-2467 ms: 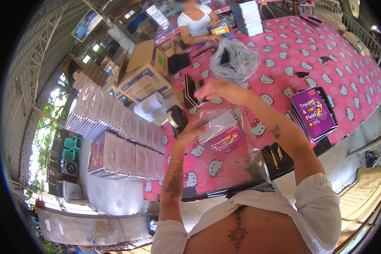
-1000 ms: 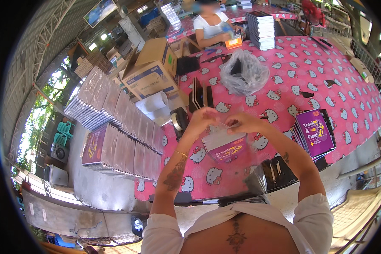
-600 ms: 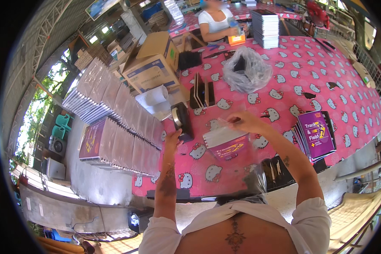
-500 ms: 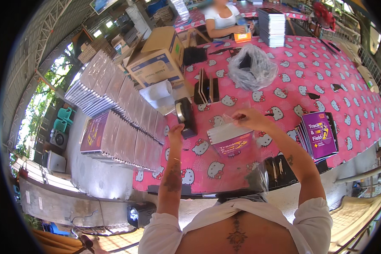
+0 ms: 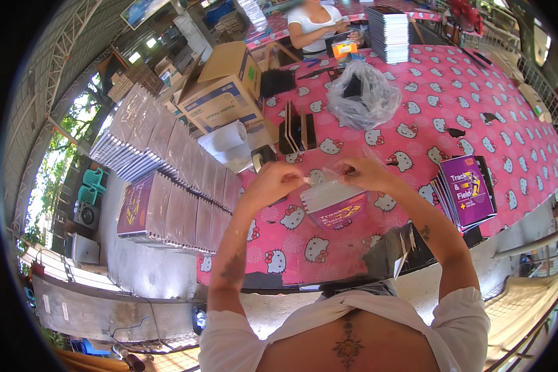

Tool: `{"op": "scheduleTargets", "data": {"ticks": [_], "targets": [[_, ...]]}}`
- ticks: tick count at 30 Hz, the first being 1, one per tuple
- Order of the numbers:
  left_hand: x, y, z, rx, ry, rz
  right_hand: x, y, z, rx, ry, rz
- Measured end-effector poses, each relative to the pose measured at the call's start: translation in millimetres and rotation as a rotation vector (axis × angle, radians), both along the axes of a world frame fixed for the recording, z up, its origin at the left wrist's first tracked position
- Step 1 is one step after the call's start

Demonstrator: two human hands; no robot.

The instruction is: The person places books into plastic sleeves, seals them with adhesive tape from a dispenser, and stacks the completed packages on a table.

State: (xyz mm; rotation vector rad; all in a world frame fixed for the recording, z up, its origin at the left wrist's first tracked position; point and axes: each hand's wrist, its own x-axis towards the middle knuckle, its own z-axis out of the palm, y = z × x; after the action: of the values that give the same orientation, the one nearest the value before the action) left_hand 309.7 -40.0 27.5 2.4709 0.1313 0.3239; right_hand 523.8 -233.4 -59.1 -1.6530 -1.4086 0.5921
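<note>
Centre frame | left hand [image 5: 275, 185] pinching a small pale strip [image 5: 307, 180], possibly tape | right hand [image 5: 367, 173] pinching clear plastic wrap [image 5: 332, 177], apparently steadying it around the purple notebook [image 5: 339, 212]

the left hand [image 5: 273, 184] partly hides the tape dispenser [image 5: 265, 155]; the pale scrap [image 5: 307, 180] it pinches is too small to identify. the co-worker [image 5: 316, 26], head blurred, is cut off by the top edge.

Steel trusses [image 5: 60, 62] under roof [image 5: 34, 65]; daylight [image 5: 59, 170] at left; green chairs [image 5: 93, 178]; grey concrete floor [image 5: 136, 266].
</note>
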Motion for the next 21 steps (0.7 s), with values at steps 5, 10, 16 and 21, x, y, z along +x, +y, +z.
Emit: {"op": "scheduleTargets", "data": {"ticks": [5,10,16,21], "targets": [[96.2,16.5,6.5,0.232,0.492,-0.394,-1.6,0.9,7.8,-0.03,0.063,0.013],[74.3,37.4,-117.2,-0.753,0.686,-0.422,-3.6,7.3,3.6,-0.041,0.01,0.016],[46.6,-38.1,-25.5,-0.195,0.2,0.152,5.0,1.0,-8.5,0.023,-0.008,-0.112],[13.7,-86.5,-43.9,0.768,-0.246,0.165,-51.0,-30.4,51.8,0.55,-0.213,-0.161]]}}
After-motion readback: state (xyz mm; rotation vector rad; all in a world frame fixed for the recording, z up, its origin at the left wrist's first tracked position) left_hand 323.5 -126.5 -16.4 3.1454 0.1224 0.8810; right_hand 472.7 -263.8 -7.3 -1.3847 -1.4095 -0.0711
